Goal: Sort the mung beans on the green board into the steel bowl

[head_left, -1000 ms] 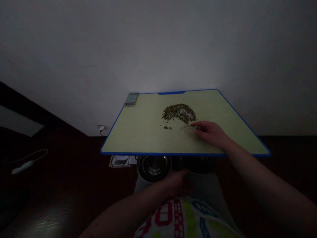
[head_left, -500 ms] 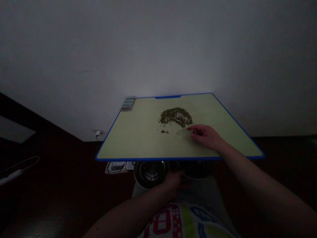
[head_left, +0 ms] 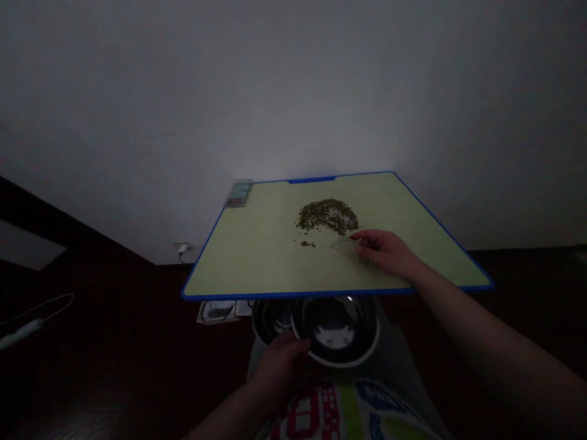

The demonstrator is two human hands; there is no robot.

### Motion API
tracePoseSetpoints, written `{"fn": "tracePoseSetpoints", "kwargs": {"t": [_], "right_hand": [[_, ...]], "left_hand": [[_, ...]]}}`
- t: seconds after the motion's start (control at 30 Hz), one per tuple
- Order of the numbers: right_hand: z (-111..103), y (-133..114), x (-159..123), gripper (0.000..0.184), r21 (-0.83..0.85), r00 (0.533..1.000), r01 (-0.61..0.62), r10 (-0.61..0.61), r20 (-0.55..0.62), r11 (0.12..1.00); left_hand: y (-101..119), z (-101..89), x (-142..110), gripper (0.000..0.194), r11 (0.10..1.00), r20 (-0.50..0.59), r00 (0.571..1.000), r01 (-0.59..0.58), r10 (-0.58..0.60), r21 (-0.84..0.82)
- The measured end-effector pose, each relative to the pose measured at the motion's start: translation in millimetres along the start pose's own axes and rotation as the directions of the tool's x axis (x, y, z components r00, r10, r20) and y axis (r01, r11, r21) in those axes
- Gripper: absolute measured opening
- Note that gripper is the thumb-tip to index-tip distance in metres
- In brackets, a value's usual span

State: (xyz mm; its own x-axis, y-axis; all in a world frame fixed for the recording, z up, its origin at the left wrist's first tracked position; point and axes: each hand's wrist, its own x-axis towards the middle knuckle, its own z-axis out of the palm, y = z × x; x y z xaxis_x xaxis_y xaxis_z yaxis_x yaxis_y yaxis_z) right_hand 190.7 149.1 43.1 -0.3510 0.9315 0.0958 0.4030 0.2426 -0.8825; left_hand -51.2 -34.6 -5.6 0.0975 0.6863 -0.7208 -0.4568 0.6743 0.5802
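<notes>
While pinching a clear curved piece beside grains on the desk with right grip, held a bowl below in left grip by its rim, likely the surest hold on stiff, slick metal.

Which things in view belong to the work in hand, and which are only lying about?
Seemingly in the work:
clear curved piece, in the right grip
brown grains, on the blue-edged board
shiny bowl, left grip on its rim
second bowl, partly behind it; role less certain

Seemingly lying about:
white plug, at the wall
open box, below the board
white strip, on the floor
</notes>
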Motion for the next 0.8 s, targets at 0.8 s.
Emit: {"fn": "tracePoseSetpoints", "kwargs": {"t": [0.8], "right_hand": [[15, -13, 30, 0.037, -0.556, 0.998, -0.003, -0.033, -0.053, 0.831]], "left_hand": [[6, -28.9, -20, 0.025, 0.984, 0.041, 0.989, -0.135, 0.140, -0.117]]}}
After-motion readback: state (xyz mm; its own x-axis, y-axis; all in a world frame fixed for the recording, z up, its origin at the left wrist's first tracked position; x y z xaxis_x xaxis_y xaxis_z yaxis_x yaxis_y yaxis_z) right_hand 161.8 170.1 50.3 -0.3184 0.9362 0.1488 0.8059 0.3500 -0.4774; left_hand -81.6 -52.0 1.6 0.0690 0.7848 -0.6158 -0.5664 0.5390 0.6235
